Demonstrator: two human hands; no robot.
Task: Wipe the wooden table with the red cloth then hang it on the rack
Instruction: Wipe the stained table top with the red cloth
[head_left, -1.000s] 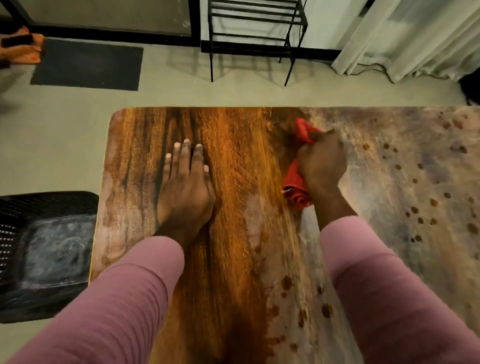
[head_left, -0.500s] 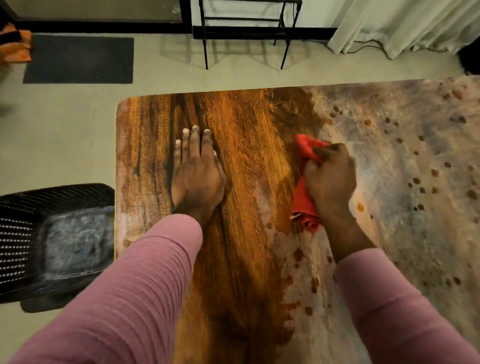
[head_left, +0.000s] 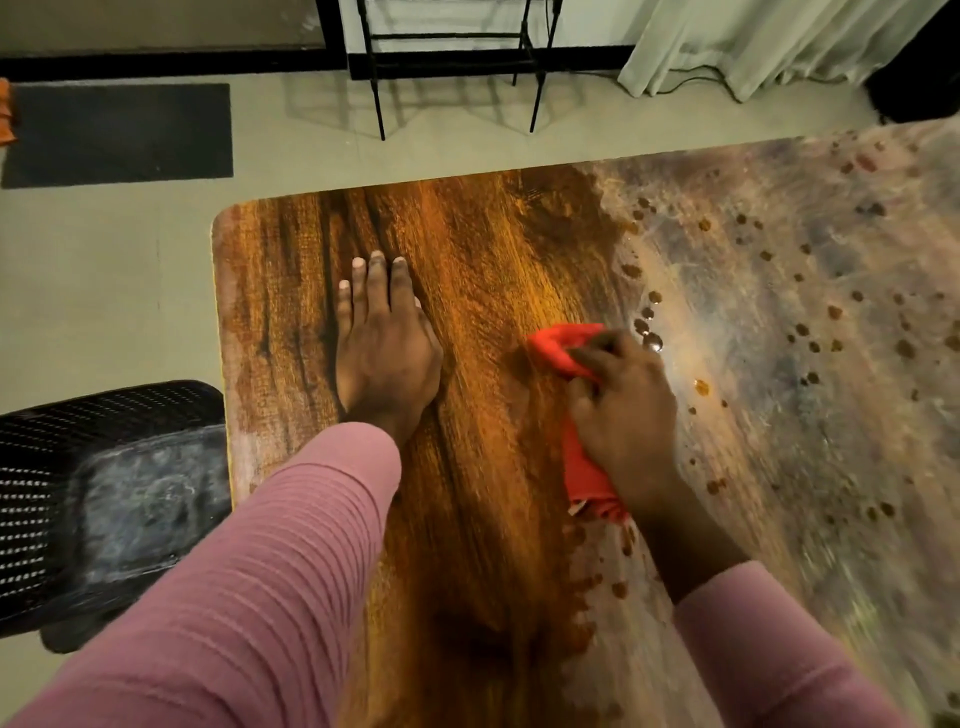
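The wooden table (head_left: 493, 249) fills the middle of the view; its left part shows dark shiny grain, its right part is dull, greyish and dotted with brown spots. My right hand (head_left: 626, 415) grips the bunched red cloth (head_left: 563, 348) and presses it on the table at the border between the two areas. The cloth sticks out past my fingers and under my wrist. My left hand (head_left: 384, 343) lies flat on the shiny part, fingers straight and together. Only the black legs of the rack (head_left: 457, 62) show, on the floor beyond the table's far edge.
A black mesh chair (head_left: 104, 499) stands at the table's left edge. A dark mat (head_left: 119, 132) lies on the floor at the far left. Pale curtains (head_left: 753, 41) with a cable beneath hang at the far right. Bare floor separates table and rack.
My right hand has drawn the red cloth from the table's far edge back toward me along the dull area's border. My left hand has stayed flat in place. The view has tilted.
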